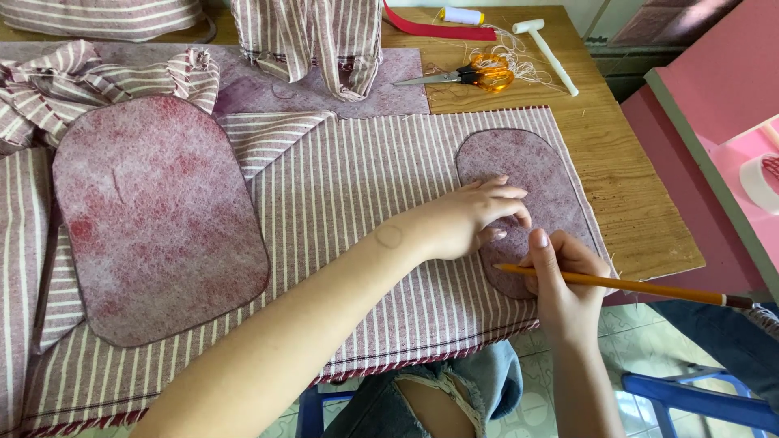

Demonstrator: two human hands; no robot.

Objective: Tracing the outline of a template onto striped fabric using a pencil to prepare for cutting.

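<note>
My left hand [471, 217] presses flat on a small rounded maroon fabric piece [527, 174] that lies on the red-and-white striped cloth [365, 211]. My right hand [561, 280] grips a yellow pencil [641, 286], its tip touching the lower left edge of that piece. The pencil's far end points to the right, past the table edge.
A larger rounded maroon piece [154, 219] lies at the left on the striped cloth. Orange-handled scissors [475, 77], a white thread spool [461, 15], a white mallet [545, 45] and a red ribbon [438, 31] sit at the back of the wooden table [641, 195]. A pink cabinet [714, 89] stands to the right.
</note>
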